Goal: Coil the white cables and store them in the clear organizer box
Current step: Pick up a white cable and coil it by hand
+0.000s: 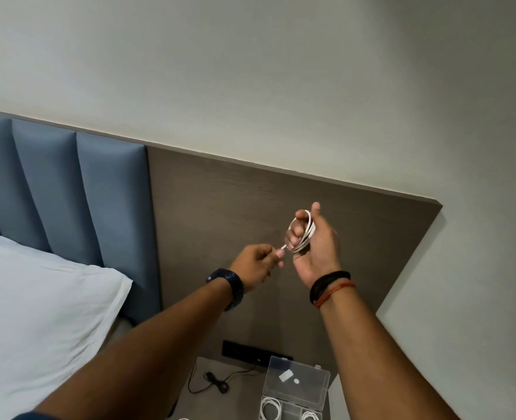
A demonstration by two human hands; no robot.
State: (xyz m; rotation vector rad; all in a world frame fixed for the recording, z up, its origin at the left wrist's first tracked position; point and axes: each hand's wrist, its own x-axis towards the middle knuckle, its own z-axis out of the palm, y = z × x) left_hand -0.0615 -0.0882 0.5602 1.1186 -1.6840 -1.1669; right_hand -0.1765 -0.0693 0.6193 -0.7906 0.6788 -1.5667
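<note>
A white cable (304, 235) is wound in several loops around the fingers of my right hand (314, 247), held up in front of the brown wall panel. My left hand (258, 263) pinches the cable's free end just left of the coil. Far below, the clear organizer box (296, 389) stands on the bedside table with its lid tilted up. Coiled white cables (270, 409) lie in its front compartments, partly cut off by the frame edge.
A thin black cable (211, 381) lies on the bedside table (244, 398) left of the box, below a black socket strip (250, 351). A bed with a white pillow (38, 298) and a blue padded headboard (69, 189) fills the left.
</note>
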